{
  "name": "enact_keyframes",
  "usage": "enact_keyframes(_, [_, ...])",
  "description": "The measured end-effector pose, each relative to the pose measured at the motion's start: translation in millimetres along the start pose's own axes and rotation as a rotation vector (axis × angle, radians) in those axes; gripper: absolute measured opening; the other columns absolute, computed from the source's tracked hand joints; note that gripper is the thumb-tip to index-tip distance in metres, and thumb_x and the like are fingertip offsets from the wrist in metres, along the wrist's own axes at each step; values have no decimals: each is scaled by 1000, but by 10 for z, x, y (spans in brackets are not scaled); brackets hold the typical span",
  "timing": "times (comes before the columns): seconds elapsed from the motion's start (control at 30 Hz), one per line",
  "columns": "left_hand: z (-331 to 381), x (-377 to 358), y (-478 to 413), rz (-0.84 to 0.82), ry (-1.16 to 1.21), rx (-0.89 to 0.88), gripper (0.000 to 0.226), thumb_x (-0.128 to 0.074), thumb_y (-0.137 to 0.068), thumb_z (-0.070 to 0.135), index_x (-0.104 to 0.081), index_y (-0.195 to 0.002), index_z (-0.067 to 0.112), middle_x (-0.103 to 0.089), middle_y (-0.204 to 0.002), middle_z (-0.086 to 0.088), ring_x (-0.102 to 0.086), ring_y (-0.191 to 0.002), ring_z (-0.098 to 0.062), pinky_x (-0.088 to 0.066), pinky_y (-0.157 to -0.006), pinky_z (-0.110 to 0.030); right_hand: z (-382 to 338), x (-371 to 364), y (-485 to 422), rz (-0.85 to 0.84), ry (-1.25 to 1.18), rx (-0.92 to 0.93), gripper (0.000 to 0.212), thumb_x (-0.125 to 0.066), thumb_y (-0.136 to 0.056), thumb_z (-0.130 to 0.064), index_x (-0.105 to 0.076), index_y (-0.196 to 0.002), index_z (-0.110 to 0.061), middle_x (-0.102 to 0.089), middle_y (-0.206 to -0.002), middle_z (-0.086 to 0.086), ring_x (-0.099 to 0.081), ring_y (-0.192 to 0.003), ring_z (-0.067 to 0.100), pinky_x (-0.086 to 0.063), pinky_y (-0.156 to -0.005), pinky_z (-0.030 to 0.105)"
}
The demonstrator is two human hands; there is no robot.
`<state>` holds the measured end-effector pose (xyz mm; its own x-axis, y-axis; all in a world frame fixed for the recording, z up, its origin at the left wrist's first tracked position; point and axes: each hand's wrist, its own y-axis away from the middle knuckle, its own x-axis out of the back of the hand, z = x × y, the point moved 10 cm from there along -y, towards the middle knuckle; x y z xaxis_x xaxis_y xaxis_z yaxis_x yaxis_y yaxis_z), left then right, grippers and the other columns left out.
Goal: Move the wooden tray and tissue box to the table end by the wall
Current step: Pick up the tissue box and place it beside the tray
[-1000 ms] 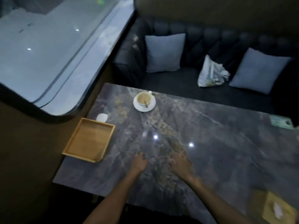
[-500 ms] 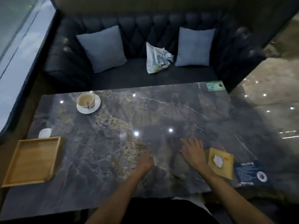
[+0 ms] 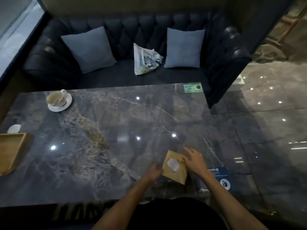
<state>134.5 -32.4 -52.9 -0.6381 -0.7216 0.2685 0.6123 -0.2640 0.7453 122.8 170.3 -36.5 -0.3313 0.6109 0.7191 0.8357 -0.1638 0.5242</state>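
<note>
At the far left edge the wooden tray (image 3: 12, 151) lies flat on the dark marble surface (image 3: 106, 130), partly cut off by the frame; a small white dish (image 3: 14, 128) sits just beyond it, and a cup on a saucer (image 3: 59, 100) stands near the far-left corner; a printed bag (image 3: 144, 59) leans on the sofa (image 3: 126, 47) between two grey cushions; near the right end the left hand (image 3: 153, 171) touches the tissue box (image 3: 174, 166) at its left side, fingers curled, grip unclear; the box tilts slightly; the right hand (image 3: 193, 161) rests against its right side, fingers (image 3: 187, 150) spread and released.
</note>
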Motion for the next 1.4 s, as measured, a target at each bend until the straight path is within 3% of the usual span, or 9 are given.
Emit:
enact_keyframes(0.2, [74,-240,68,162,388,48,38,-46,-90,-15,-59,-124,-3,-62,-126,-25,-65,-93,-18,-55,-53,-9,264,-85,116,-158,-188,20,53,-61,-92,-20,-46,-142,-9,-51,-143,15,-51,-129,28,-39,-107,33])
enact_keyframes(0.33, [163,-332,119,255,518,-2,64,-58,-89,-8,-32,-146,6,-46,-144,-21,-57,-126,-32,-50,-104,-45,546,97,92,-75,-263,-85,54,-61,-91,-29,-47,-140,-10,-55,-140,15,-53,-126,29,-43,-107,39])
enact_keyframes(0.4, [158,-453,122,227,605,48,79,-57,-90,-8,-15,-153,15,-41,-149,-21,-49,-131,-41,-46,-105,-53,640,108,92,-107,-212,-118,59,-61,-89,-34,-43,-141,-14,-54,-142,13,-53,-128,31,-42,-104,38])
enact_keyframes(0.57, [310,-717,107,68,415,34,70,-60,-92,17,-22,-151,14,-42,-150,-16,-46,-135,-32,-41,-111,-50,630,24,20,-248,-58,-113,84,-59,-87,-32,-10,-154,-25,-41,-152,16,-45,-135,34,-38,-110,42])
enact_keyframes(0.77, [294,-815,67,56,495,153,74,-37,-101,7,7,-153,36,-25,-156,-7,-46,-129,-40,-59,-79,-52,428,-157,31,-276,-148,-74,87,-52,-92,-20,8,-151,-41,-45,-147,24,-49,-130,39,-39,-110,46])
enact_keyframes(0.9, [334,-500,-19,203,370,75,69,-34,-97,-5,-2,-156,15,-26,-158,-14,-40,-136,-30,-40,-108,-41,293,-203,-6,-257,-143,-68,96,-54,-88,-19,16,-149,-43,-36,-154,22,-44,-134,40,-37,-113,46])
enact_keyframes(1.07, [274,-251,-86,265,451,17,55,-45,-95,-1,-27,-147,-5,-37,-151,-25,-41,-137,-38,-35,-115,-49,104,-280,-76,-283,-138,-53,109,-60,-85,-14,26,-147,-39,-26,-159,19,-42,-136,39,-38,-110,41])
enact_keyframes(1.33, [-49,82,-114,186,280,68,55,-37,-96,-3,-31,-149,8,-43,-149,-14,-41,-136,-28,-32,-118,-42,-287,-500,-102,-307,-153,-35,107,-61,-89,-16,27,-148,-27,-25,-158,20,-41,-138,38,-38,-111,42])
enact_keyframes(1.4, [-167,203,-102,171,284,88,52,-36,-98,0,-31,-149,8,-42,-150,-15,-41,-137,-29,-30,-119,-45,-462,-543,-91,-275,-166,13,107,-63,-87,-13,24,-150,-19,-8,-163,16,-26,-146,34,-28,-116,40])
